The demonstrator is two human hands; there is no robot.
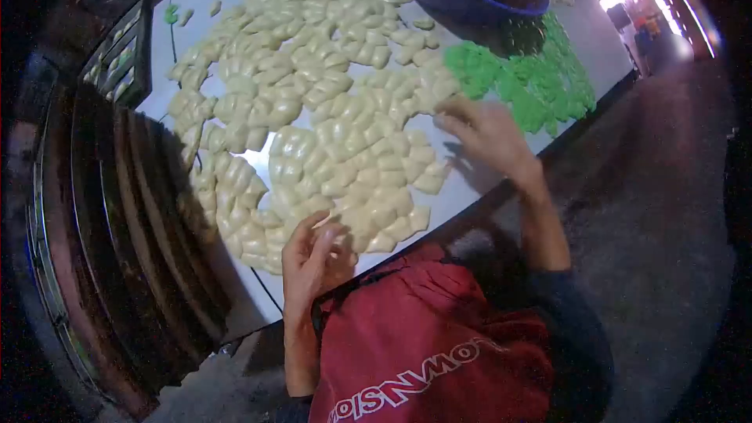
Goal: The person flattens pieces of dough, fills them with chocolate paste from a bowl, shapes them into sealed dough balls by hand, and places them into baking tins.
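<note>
Pale, glossy dough-like lumps (337, 157) crowd our white table (599, 43), seemingly soft, tacky, easily dented, best held by outer edges. Our left hand (307, 260) is loosely spread; we cannot tell whether our right hand (495, 139) pinches anything.

White-lettered red apron (439, 329), dark sleeves (576, 317)

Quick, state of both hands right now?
Left hand: open, fingers loosely curled, nothing visibly held.
Right hand: half-curled beside the pale pieces; whether it grips one can't be told.
</note>
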